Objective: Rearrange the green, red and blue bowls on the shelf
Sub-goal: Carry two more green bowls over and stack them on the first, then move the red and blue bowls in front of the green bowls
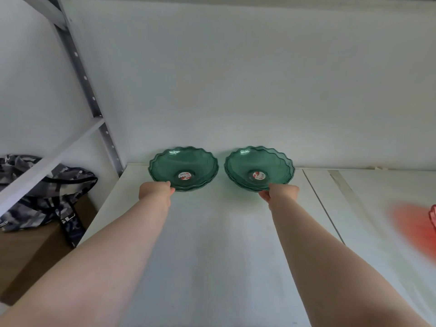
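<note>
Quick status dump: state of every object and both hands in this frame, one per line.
Left green bowl: upright on shelf at the back wall, near rim gripped.
Right green bowl: upright on shelf, apart from the left one, near rim gripped.
Left hand: closed on left green bowl's rim.
Right hand: closed on right green bowl's rim.
Red bowl: at right frame edge, mostly cut off.
Camouflage bag: slumped on a brown box left of the shelf.

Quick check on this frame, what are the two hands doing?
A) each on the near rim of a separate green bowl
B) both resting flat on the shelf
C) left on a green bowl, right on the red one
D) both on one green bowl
A: the left hand pinches the near rim of the left green bowl, and the right hand holds the right green bowl the same way.
</note>
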